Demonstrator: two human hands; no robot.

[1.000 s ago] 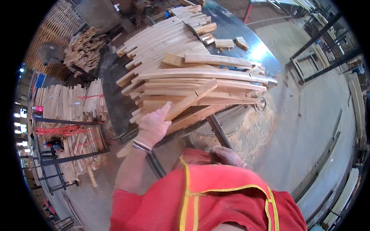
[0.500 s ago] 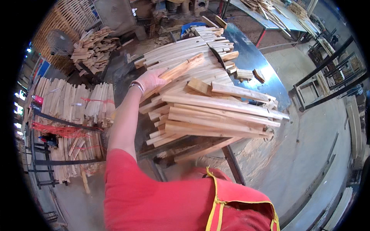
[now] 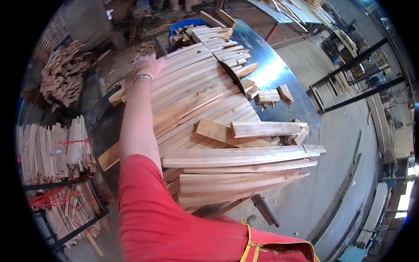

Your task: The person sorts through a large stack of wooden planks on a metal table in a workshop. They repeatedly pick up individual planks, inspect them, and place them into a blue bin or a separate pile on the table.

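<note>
- Pale, curved wooden strips (image 3: 187, 66) lie side by side in a broad row across the shiny metal desk (image 3: 273, 72); judging by this, much of the lining-up is done.
- One broad tan wooden plank (image 3: 183, 112) slants over the row, out of line with it.
- Nearer the body, several long, bowed light-wood pieces (image 3: 235, 156) lie loosely together, apparently not yet evened up.
- The left hand (image 3: 148, 66), in what looks like a thin pale glove, is at the row's far left edge, by the strip ends; whether its fingers pinch a strip, I cannot tell.
- The right hand is out of view, its state unknown.
- Short, blocky wooden offcuts (image 3: 267, 96) sit beside a dark curved blade (image 3: 231, 75).
</note>
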